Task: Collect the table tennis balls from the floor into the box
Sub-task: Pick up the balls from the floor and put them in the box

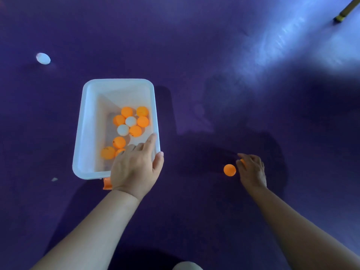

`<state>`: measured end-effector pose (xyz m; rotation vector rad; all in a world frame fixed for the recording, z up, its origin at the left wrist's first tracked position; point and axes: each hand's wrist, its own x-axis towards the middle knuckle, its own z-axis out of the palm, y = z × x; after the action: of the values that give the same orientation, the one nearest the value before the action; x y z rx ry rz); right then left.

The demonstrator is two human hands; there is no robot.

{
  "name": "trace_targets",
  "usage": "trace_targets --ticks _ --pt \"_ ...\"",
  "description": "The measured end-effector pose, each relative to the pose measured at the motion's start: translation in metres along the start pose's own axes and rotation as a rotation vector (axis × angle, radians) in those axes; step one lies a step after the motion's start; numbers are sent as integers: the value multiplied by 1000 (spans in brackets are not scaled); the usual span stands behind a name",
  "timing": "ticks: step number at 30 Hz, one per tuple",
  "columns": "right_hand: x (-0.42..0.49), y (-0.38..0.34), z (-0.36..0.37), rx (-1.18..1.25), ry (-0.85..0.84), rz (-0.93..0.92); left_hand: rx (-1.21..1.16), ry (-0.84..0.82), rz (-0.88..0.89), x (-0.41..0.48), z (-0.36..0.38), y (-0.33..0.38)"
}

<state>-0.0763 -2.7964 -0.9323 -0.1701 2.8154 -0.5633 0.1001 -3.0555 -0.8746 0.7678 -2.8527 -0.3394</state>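
Observation:
A white plastic box [87,121] stands on the purple floor and holds several orange balls and two white ones. My left hand [134,166] grips its near right corner, fingers inside the wall and thumb outside. My right hand [252,170] is low over the floor to the right, fingers curled round an orange ball [242,161] that barely shows. Another orange ball [229,170] lies on the floor just left of those fingers. A white ball [43,58] lies far left, beyond the box.
An orange clip or handle [107,184] sticks out under the box's near edge. A small pale scrap [54,179] lies on the floor at the left. A dark and yellow leg [345,10] stands at the top right. Bright glare streaks the floor at the right.

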Motion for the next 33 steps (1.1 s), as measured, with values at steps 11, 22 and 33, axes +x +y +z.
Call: trace_targets --ticks 11,22,33 --pt "-14 -7 -4 113 74 114 12 35 2 3 -1 7" --pt "-36 -109 -6 230 113 -230 -11 116 37 1 -2 3" --pt "-39 -255 8 400 -56 -680 -180 198 87 -8 4 -14"
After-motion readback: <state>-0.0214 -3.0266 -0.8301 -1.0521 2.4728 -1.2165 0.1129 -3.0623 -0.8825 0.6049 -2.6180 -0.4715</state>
